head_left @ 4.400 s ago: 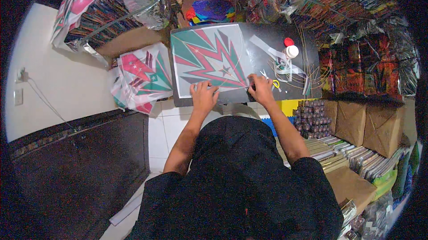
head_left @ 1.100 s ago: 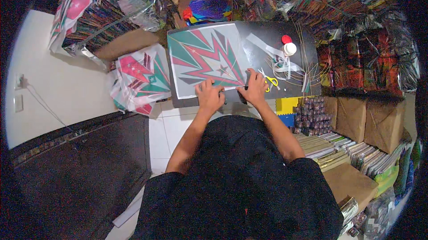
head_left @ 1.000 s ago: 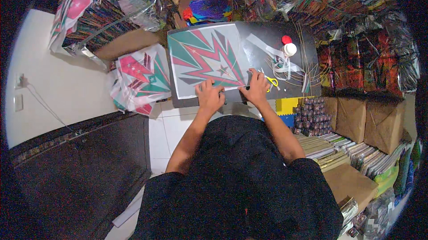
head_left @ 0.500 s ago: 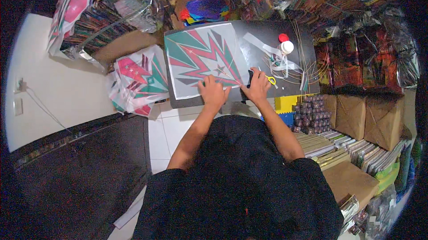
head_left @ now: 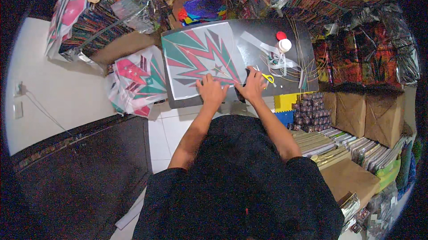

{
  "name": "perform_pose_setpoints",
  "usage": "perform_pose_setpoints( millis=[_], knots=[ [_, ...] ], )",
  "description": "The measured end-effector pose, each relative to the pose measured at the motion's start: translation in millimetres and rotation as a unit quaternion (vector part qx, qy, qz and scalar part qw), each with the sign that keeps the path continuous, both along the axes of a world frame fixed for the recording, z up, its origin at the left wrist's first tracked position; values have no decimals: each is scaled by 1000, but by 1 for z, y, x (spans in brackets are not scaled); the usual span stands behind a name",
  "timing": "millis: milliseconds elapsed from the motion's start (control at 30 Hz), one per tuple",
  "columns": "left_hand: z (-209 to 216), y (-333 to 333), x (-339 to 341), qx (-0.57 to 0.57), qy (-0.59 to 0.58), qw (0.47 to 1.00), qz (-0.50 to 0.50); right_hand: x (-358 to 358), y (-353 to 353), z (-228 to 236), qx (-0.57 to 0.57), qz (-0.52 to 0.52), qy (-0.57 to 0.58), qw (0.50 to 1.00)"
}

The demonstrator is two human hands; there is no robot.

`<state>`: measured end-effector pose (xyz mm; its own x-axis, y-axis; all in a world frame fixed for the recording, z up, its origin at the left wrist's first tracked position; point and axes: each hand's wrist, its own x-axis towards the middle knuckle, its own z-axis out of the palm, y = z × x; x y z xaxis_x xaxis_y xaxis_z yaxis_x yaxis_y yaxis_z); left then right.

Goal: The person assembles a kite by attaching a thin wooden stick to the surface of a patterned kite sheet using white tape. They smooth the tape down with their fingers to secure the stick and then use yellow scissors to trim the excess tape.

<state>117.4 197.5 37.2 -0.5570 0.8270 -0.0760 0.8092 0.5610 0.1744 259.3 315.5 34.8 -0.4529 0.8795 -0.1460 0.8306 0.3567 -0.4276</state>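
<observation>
- The dark counter (head_left: 258, 28) carries the patterned sheet (head_left: 200, 57), flat on its left half.
- The left hand (head_left: 212, 91), fingers spread on the sheet, its grip relaxed, has come closer to the right hand (head_left: 251, 86), so work seems centred on the near right corner.
- Whether the right hand's grip pinches anything there, I cannot tell.
- Yellow-handled scissors (head_left: 269, 77) lie just beside it.

Both forearms (head_left: 195, 134) forward, left fingers (head_left: 208, 79) bent and spread, right fingers (head_left: 256, 75) nearby, bent, thumb inward.

Patterned sheet (head_left: 198, 58), partly out of sight under the left fingers (head_left: 208, 81) (contact unclear)
</observation>
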Motion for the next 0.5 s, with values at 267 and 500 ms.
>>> perform_pose_setpoints(
  millis=[267,500],
  knots=[
    [-7,-7,2,31,-14,998,45,-3,0,-5,-6,-26,-13,1000],
    [1,-17,-9,15,-53,996,72,-5,0,-2,-11,-35,-6,999]
  ],
)
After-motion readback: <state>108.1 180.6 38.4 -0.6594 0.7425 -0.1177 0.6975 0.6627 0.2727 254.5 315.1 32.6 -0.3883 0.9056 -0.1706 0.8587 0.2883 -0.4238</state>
